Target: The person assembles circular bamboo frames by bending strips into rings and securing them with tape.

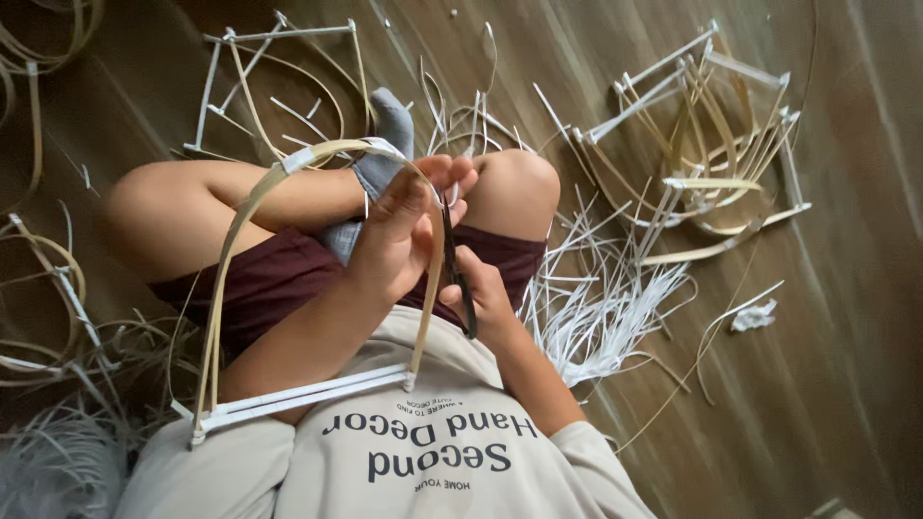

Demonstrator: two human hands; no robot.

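The left hand (399, 235) is closed around the bent bamboo strip (288, 178) of an arched frame (298, 394) that rests across the lap, fingers curled on the strip near its top. The right hand (481, 293), just beside it, is clamped on dark scissors (457, 264). White plastic strips (596, 317) lie scattered on the floor to the right.

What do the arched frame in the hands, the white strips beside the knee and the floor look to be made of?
Arched frame: thin tan strips, probably split bamboo, matte, bound with white tape or ties at the joints. White strips: flat, narrow and stiff-looking, likely plastic or paper; too fine to settle. Floor: brown wood-grain planks with a light sheen, wood or laminate.
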